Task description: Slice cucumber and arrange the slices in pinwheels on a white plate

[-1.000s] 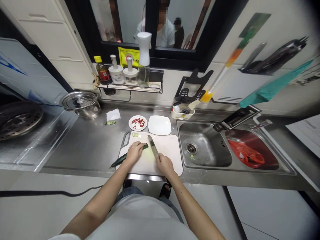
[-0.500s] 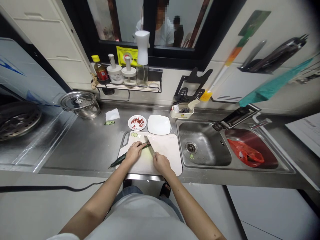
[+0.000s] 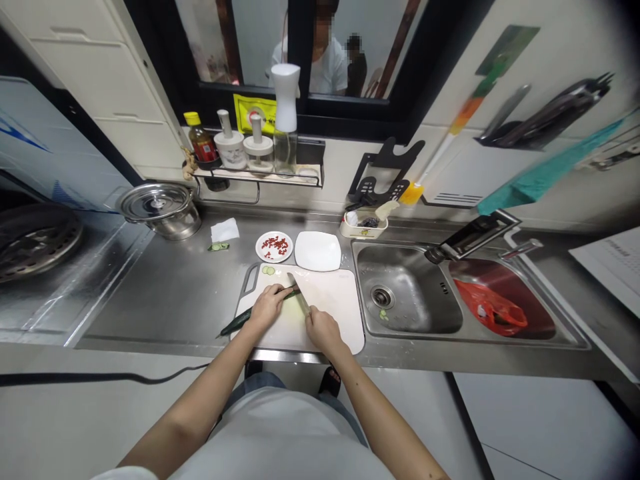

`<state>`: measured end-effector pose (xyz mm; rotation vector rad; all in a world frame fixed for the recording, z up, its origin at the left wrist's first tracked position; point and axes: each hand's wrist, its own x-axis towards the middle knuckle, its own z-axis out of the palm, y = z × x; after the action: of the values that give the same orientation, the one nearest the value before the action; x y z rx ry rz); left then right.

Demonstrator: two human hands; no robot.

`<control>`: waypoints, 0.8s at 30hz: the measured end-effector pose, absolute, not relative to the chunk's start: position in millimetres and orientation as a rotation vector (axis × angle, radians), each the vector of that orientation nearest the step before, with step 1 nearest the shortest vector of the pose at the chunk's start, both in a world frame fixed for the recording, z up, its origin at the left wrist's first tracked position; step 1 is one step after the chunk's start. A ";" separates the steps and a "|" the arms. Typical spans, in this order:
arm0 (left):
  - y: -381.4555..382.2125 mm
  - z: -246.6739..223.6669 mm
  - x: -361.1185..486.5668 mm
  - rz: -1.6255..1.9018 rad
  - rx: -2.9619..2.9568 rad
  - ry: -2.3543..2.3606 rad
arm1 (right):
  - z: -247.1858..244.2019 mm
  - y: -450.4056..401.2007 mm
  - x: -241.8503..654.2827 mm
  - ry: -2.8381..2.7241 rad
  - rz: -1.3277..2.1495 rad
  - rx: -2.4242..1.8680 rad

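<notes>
A dark green cucumber (image 3: 236,323) lies slantwise over the left part of a white cutting board (image 3: 340,307). My left hand (image 3: 267,307) is closed over its upper part, fingers near the cut end. The handle of a knife (image 3: 302,297) is in my right hand (image 3: 323,328), and its blade points up and left, right beside my left fingertips at the cucumber's end. Pale cucumber slices (image 3: 269,270) rest at the board's top left corner. Behind the board are a round plate of chopped red pieces (image 3: 275,247) and a white square plate (image 3: 318,250).
A double sink (image 3: 410,293) with a red bag (image 3: 493,308) is on the right. The lidded steel pot (image 3: 173,210) stands at the back left, near a white tissue (image 3: 225,230). A shelf (image 3: 257,175) holds bottles and jars. A person (image 3: 330,63) shows in the window.
Both hands keep nearly the same place. The knife blade has shifted very slightly to the left beside my left fingers.
</notes>
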<state>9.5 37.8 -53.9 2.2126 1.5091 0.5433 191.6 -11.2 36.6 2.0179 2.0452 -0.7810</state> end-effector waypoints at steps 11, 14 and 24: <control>39.7 -57.7 8.8 0.541 2.225 1.489 | 42.9 -13.5 190.5 2.011 -0.798 1.982; 39.7 -57.5 8.6 0.546 2.224 1.484 | 47.4 -16.6 191.6 1.984 -0.812 1.970; 41.7 -58.8 7.4 0.591 2.263 1.448 | 54.3 -21.8 196.2 1.946 -0.845 1.929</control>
<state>7.4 41.7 -58.8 2.2625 1.4476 0.5912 196.2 -21.8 54.3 1.9285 1.9463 -0.8452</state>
